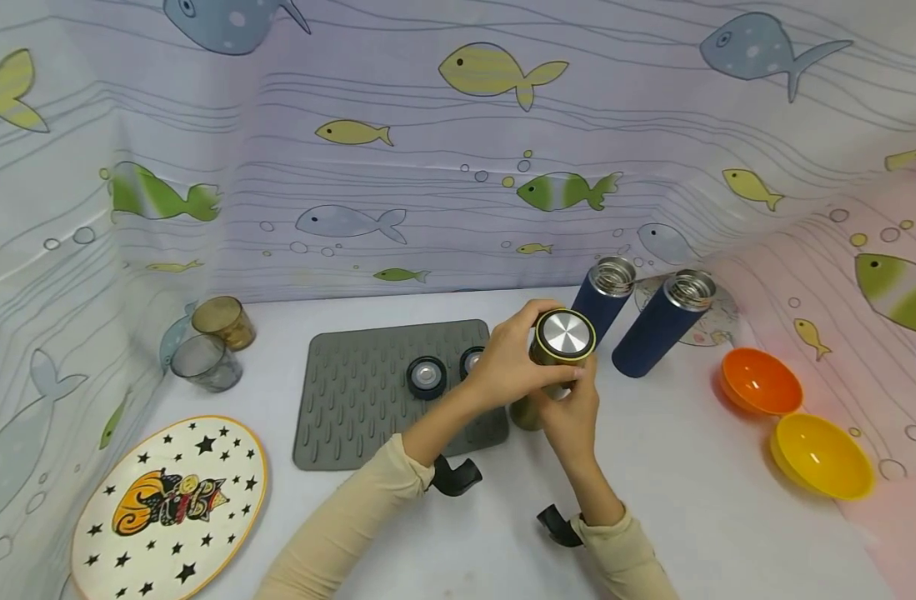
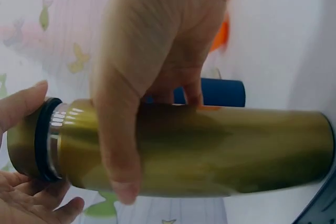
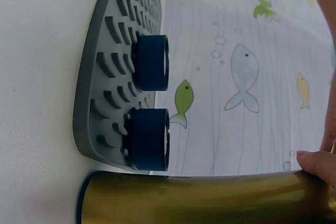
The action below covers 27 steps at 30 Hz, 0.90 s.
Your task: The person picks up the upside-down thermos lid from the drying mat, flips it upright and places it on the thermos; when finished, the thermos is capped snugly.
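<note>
A gold-green thermos point(image 2: 226, 150) stands upright by the right edge of the grey drying mat point(image 1: 360, 392). My left hand point(image 1: 506, 358) grips its lid point(image 1: 566, 333) at the top, thumb and fingers on opposite sides. Below it my right hand point(image 1: 572, 421) holds the thermos body, thumb across the near side. In the left wrist view a strip of silver neck point(image 2: 55, 140) shows between lid and body. Two navy thermoses point(image 1: 656, 329) stand behind, lidless, their steel mouths bare. Two navy lids, one nearer the middle point(image 1: 426, 377), sit on the mat.
At the left are an amber cup point(image 1: 228, 323), a grey cup point(image 1: 210, 364) and a star-patterned plate point(image 1: 225, 500). An orange bowl point(image 1: 761, 381) and a yellow bowl point(image 1: 821, 456) are at the right. A patterned plate point(image 1: 716, 321) is partly hidden behind the navy thermoses. Fish-print curtain surrounds the table.
</note>
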### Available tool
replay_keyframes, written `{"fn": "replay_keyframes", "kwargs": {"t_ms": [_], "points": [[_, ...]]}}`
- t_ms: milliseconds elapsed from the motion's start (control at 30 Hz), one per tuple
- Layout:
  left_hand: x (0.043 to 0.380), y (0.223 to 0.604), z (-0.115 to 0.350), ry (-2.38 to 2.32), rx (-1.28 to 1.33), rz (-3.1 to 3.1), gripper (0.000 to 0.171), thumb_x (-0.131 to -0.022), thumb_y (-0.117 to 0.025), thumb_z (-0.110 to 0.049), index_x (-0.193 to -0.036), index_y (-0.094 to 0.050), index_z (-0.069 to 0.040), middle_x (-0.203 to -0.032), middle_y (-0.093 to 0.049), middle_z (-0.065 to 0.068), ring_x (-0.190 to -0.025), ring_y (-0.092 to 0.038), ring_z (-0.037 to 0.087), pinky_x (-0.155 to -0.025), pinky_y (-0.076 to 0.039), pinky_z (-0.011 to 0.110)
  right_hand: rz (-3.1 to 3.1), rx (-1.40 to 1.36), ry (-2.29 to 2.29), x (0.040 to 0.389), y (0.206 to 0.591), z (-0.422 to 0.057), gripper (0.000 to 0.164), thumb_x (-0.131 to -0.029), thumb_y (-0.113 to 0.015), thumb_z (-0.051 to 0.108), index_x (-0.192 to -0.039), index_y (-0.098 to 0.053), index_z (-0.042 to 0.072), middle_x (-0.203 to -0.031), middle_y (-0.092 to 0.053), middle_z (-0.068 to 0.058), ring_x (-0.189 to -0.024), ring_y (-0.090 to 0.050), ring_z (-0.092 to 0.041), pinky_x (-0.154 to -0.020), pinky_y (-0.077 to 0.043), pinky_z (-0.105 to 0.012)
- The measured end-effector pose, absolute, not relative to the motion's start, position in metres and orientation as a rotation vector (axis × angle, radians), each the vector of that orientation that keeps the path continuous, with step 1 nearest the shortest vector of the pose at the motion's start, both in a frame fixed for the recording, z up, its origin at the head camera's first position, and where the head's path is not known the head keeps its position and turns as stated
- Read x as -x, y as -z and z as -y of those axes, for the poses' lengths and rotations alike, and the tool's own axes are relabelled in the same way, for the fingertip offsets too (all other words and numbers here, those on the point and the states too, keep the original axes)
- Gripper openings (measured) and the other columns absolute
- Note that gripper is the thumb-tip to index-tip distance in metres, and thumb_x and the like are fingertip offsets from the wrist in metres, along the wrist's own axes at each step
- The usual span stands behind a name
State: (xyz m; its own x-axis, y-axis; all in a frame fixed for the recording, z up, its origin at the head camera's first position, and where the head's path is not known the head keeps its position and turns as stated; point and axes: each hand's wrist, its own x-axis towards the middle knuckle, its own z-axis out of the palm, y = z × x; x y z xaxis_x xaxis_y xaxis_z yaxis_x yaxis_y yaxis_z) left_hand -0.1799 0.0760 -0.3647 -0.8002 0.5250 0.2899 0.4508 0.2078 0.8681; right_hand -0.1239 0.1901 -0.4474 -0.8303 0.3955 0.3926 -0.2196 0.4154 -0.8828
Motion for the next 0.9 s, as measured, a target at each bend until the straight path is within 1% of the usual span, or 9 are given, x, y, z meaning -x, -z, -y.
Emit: {"fn": "replay_keyframes", "kwargs": {"t_ms": [100, 267, 367, 467, 567, 667, 733, 800, 900], "points": [[0.180, 0.369, -0.078, -1.666, -0.936, -2.400, 0.073, -0.074, -0.089, -0.024, -0.136, -0.051, -0.013, -0.127, -0.064, 0.002, -0.117, -0.061, 0.018, -0.099, -0.049, 0.040, 2.117, 0.163, -1.457, 0.124, 0.448, -0.190, 0.071, -0.072, -0.074, -0.008, -0.136, -0.044, 0.003, -0.115, -0.065, -0.017, -0.091, -0.054, -0.013, -0.076, -0.043, -0.030], [0.179, 0.377, -0.078, -1.677, -0.923, -2.372, 0.073, -0.075, -0.088, -0.024, -0.137, -0.050, -0.014, -0.127, -0.064, 0.002, -0.117, -0.061, 0.018, -0.097, -0.050, 0.035, 2.119, 0.167, -1.451, 0.123, 0.447, -0.190, 0.070, -0.071, -0.075, -0.007, -0.134, -0.045, 0.000, -0.117, -0.065, -0.019, -0.099, -0.059, -0.022, -0.079, -0.046, -0.032], [0.181, 0.383, -0.078, -1.721, -0.942, -2.292, 0.073, -0.077, -0.086, -0.021, -0.139, -0.048, -0.016, -0.129, -0.063, 0.002, -0.120, -0.060, 0.017, -0.100, -0.049, 0.035, 2.112, 0.154, -1.452, 0.123, 0.448, -0.190, 0.068, -0.072, -0.075, -0.008, -0.133, -0.045, -0.002, -0.120, -0.063, -0.021, -0.105, -0.060, -0.027, -0.086, -0.048, -0.039], [0.184, 0.387, -0.076, -1.726, -0.982, -2.199, 0.074, -0.081, -0.083, -0.018, -0.143, -0.043, -0.016, -0.133, -0.060, 0.004, -0.124, -0.057, 0.017, -0.105, -0.045, 0.035, 2.105, 0.145, -1.450, 0.123, 0.449, -0.190, 0.069, -0.073, -0.075, -0.009, -0.134, -0.044, -0.002, -0.124, -0.061, -0.023, -0.115, -0.060, -0.034, -0.094, -0.047, -0.052], [0.189, 0.387, -0.073, -1.702, -1.038, -2.107, 0.075, -0.084, -0.079, -0.014, -0.147, -0.039, -0.013, -0.141, -0.054, 0.007, -0.129, -0.053, 0.019, -0.109, -0.041, 0.035, 2.107, 0.148, -1.433, 0.123, 0.449, -0.189, 0.069, -0.072, -0.076, -0.008, -0.133, -0.044, -0.001, -0.126, -0.060, -0.023, -0.119, -0.058, -0.037, -0.098, -0.044, -0.057], [0.195, 0.386, -0.072, -1.700, -1.095, -2.007, 0.076, -0.085, -0.076, -0.009, -0.150, -0.035, -0.009, -0.148, -0.046, 0.009, -0.134, -0.047, 0.021, -0.113, -0.037, 0.038, 2.106, 0.147, -1.434, 0.124, 0.449, -0.189, 0.070, -0.072, -0.080, -0.005, -0.132, -0.044, -0.001, -0.124, -0.061, -0.022, -0.116, -0.059, -0.035, -0.096, -0.045, -0.054], [0.197, 0.386, -0.072, -1.711, -1.109, -1.988, 0.082, -0.083, -0.076, -0.006, -0.152, -0.031, -0.009, -0.151, -0.039, 0.011, -0.138, -0.041, 0.022, -0.116, -0.033, 0.041, 2.103, 0.151, -1.445, 0.124, 0.449, -0.189, 0.071, -0.072, -0.082, -0.003, -0.132, -0.045, 0.000, -0.124, -0.062, -0.020, -0.115, -0.059, -0.032, -0.096, -0.045, -0.050], [0.198, 0.387, -0.074, -1.728, -1.110, -2.033, 0.092, -0.079, -0.080, -0.007, -0.154, -0.027, -0.010, -0.148, -0.037, 0.012, -0.137, -0.039, 0.022, -0.118, -0.031, 0.044, 2.089, 0.146, -1.472, 0.124, 0.449, -0.189, 0.071, -0.072, -0.084, -0.002, -0.131, -0.045, 0.000, -0.124, -0.062, -0.020, -0.114, -0.058, -0.030, -0.096, -0.043, -0.047], [0.197, 0.389, -0.077, -1.746, -1.088, -2.167, 0.104, -0.071, -0.089, -0.012, -0.154, -0.027, -0.013, -0.138, -0.042, 0.011, -0.131, -0.041, 0.019, -0.117, -0.033, 0.042, 2.067, 0.129, -1.495, 0.124, 0.449, -0.188, 0.071, -0.072, -0.084, -0.004, -0.132, -0.046, -0.002, -0.124, -0.062, -0.023, -0.115, -0.059, -0.033, -0.096, -0.043, -0.048]]}}
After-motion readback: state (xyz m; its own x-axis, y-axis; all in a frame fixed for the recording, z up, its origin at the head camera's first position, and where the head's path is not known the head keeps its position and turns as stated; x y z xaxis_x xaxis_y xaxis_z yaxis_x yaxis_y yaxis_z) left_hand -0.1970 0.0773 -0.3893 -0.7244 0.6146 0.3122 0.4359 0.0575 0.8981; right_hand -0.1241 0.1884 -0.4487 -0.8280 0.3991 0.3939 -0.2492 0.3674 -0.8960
